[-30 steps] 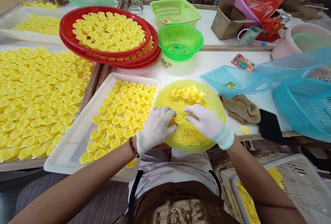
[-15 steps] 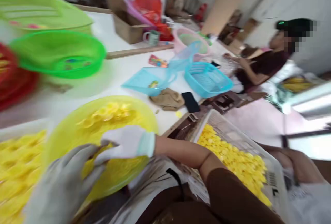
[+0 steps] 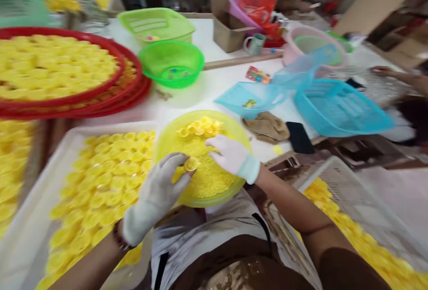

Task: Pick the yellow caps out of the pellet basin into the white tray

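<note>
Both my hands wear white gloves and are at a yellow basin [image 3: 167, 140] that holds fine yellow granules [image 3: 214, 178]. Between the thumb and fingers of my left hand [image 3: 160, 183] is a small round yellow cup [image 3: 191, 164], held over the basin's left side with its mouth turned up. My right hand [image 3: 230, 154] hovers low over the granules at the right, fingers slightly curled and apart, nothing visible in them. A cluster of similar yellow cups [image 3: 200, 127] lies at the basin's far side.
To the left, a white tray [image 3: 68, 147] carries rows of yellow cups, with stacked red round trays [image 3: 133, 73] behind. A green basin [image 3: 172, 62], blue scoop [image 3: 240, 96], brown cloth [image 3: 267, 127], phone [image 3: 300, 137] and blue basket [image 3: 344, 111] stand beyond. A crate [image 3: 368, 209] is at right.
The view has swung left, bringing the white tray and red trays further in. My hands have moved apart, and the yellow cup now shows clearly in my left fingers.
</note>
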{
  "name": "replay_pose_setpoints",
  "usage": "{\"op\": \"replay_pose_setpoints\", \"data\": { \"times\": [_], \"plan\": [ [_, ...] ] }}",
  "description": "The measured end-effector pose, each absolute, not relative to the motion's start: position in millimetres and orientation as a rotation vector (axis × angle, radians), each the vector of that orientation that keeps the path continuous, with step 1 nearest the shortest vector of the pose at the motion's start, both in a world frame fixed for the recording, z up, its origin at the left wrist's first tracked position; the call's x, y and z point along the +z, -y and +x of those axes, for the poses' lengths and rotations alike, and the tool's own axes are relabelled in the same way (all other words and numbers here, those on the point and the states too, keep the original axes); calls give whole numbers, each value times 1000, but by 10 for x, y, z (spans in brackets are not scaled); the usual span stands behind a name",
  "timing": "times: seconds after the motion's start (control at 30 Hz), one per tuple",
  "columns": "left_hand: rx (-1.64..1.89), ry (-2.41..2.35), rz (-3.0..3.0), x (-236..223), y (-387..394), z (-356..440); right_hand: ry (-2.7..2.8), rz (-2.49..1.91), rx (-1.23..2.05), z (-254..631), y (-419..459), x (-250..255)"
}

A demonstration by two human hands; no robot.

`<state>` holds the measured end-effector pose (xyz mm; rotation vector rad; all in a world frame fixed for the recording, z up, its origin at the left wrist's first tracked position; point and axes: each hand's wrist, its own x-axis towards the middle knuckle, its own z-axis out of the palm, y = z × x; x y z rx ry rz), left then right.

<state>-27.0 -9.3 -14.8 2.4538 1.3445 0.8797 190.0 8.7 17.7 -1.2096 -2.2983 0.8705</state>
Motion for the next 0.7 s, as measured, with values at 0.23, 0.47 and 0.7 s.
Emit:
{"op": "replay_pose_setpoints", "data": {
  "times": [0.23,0.47,0.7],
  "plan": [
    [998,-1357,2363,-40,268,-357,2488,-1208,993,1883,32,-112],
    [954,-1565,2259,217,557,-908,2603,-1357,1046,1935,99,-273],
    [420,-2372,1973,499,896,-2027,2598,-1342,1026,1964,105,-273]
  ]
}}
